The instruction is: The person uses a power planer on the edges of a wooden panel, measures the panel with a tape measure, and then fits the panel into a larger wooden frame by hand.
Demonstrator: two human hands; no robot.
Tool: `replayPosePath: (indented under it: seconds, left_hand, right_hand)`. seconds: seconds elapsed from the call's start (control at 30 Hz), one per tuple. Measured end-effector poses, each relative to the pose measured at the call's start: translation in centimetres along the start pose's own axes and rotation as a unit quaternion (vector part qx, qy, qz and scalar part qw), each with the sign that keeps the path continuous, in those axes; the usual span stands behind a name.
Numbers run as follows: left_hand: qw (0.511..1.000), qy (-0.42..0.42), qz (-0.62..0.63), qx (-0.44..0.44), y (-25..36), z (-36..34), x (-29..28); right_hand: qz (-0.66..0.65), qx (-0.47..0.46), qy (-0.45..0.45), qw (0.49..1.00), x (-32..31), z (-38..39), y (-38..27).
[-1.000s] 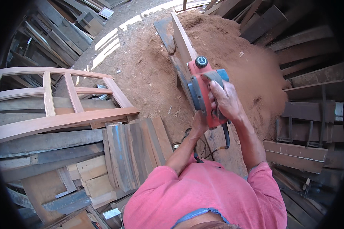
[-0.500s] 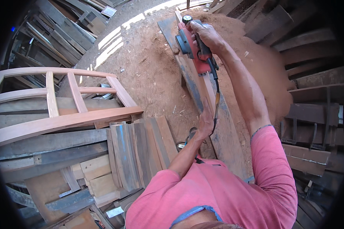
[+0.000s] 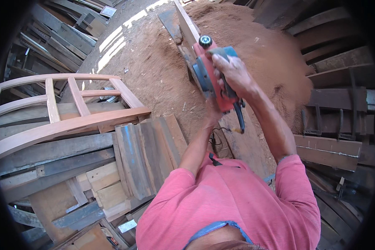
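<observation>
My right hand is wrapped round the handle of a red and grey electric planer with a black front knob. Under the planer, a narrow wooden strip stands on edge, its far end sticking out ahead. It rests on a long worn plank bench. My left hand is low beside the planer's rear, next to the strip's near part; its fingers are blurred and partly hidden. The planer's black cord hangs from the rear of the handle.
Reddish sawdust is heaped right of the bench. A curved wooden frame lies at left on stacked boards. More planks lean at far left. Dark boards and clamps line the right side.
The planer in my right hand has come back toward me along the strip. My left hand has moved up to the planer's rear, a little left.
</observation>
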State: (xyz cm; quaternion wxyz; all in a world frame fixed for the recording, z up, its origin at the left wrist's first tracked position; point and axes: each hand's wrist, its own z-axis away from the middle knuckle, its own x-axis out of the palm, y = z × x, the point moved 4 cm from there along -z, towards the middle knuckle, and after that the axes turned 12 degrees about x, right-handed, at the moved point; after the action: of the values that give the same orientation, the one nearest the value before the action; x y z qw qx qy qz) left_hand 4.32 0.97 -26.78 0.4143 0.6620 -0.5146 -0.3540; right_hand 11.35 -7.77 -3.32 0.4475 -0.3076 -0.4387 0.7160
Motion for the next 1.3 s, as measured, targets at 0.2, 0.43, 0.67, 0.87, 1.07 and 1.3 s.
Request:
replayPosePath:
  seconds: [0.2, 0.43, 0.67, 0.87, 1.07, 1.3]
  left_hand:
    - [0.997, -0.049, 0.044, -0.045, -0.6, 0.5, 0.2]
    - [0.996, -0.077, 0.017, -0.044, -0.3, 0.8, 0.5]
    - [0.992, -0.087, -0.085, -0.04, 0.8, 0.2, 0.2]
    - [0.977, -0.094, -0.19, -0.022, 2.5, -0.5, -0.3]
    - [0.976, -0.086, -0.199, -0.014, 2.5, -0.5, -0.4]
    - [0.976, -0.088, -0.198, -0.003, 2.6, -0.7, -0.1]
  right_hand:
    - [-0.005, 0.027, -0.051, 0.998, -0.8, 12.8, 5.2]
    - [-0.032, 0.008, -0.054, 0.998, -1.2, 12.1, 5.2]
    - [-0.003, -0.017, 0.006, 1.0, -0.8, -0.1, 0.0]
    - [0.037, -0.05, 0.042, 0.997, -0.3, -12.0, -5.1]
    - [0.037, -0.047, 0.04, 0.997, 1.1, -23.0, -9.9]
    - [-0.006, -0.102, 0.035, 0.994, 0.6, -33.3, -14.9]
